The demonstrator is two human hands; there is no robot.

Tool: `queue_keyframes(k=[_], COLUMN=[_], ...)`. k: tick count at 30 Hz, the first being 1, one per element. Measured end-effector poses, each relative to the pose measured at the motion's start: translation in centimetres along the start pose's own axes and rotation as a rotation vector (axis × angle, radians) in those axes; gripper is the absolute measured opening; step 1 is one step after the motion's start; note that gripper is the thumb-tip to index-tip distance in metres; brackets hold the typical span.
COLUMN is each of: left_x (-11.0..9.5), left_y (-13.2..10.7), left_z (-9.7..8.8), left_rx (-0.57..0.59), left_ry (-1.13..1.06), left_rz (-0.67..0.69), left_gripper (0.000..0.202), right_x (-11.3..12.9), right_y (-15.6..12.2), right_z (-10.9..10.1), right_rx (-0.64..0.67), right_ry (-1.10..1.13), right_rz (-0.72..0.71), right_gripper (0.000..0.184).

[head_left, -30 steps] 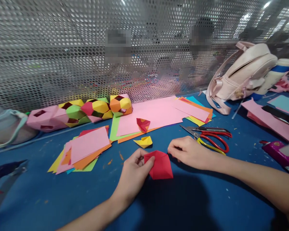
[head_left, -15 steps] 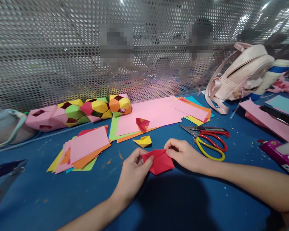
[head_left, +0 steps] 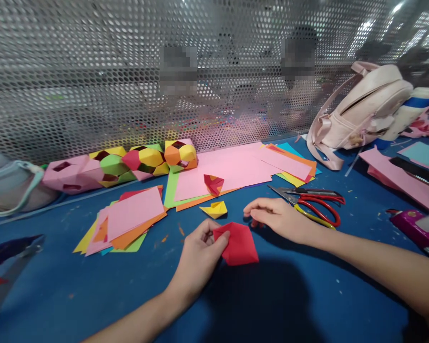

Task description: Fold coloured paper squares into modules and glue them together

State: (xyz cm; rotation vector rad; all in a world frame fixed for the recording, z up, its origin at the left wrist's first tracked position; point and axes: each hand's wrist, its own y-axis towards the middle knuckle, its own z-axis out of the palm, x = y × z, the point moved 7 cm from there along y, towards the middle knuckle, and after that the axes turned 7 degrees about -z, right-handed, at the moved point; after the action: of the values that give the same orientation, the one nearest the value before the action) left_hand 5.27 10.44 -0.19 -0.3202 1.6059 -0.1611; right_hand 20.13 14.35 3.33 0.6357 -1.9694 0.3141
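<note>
Drawn back since the earlier frame, my right grip [head_left: 283, 220] hovers, loosely parted, beside 1 folded red paper [head_left: 240, 245], pinched in my left grip [head_left: 200, 250] near 1 folded yellow paper [head_left: 216, 209].

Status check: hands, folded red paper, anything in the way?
Left hand pinching squarish folded red paper. Right hand off it, loosely curled. Small folded yellow paper lies beyond, apart.

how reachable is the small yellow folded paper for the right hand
Probably yes: the right hand seems to hold nothing, and no object shows between it and the yellow folded paper.
</note>
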Motion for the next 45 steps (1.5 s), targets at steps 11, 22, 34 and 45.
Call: queue_keyframes(k=[11,22,34,45], left_x=[0.6,0.5,0.4,0.6], left_y=[0.1,0.3,0.4,0.2], left_z=[0.8,0.9,0.3,0.8], left_rx=[0.135,0.136,0.104,0.234], left_ry=[-0.063,-0.021,0.013,0.068], left_rz=[-0.022,0.006,0.008,-0.071], left_gripper=[0.015,0.016,0.016,0.011], right_x=[3.8,2.5,1.7,1.5], right_y=[1.5,1.8,1.4,1.5], right_z=[3.3,3.4,3.0,3.4], right_rx=[0.077,0.019,-0.07,-0.1], right_ry=[-0.113,0.007,-0.016,0.137], right_rz=[-0.39,-0.229,-0.361,-0.278], right_gripper=[0.007,0.008,0.01,0.009])
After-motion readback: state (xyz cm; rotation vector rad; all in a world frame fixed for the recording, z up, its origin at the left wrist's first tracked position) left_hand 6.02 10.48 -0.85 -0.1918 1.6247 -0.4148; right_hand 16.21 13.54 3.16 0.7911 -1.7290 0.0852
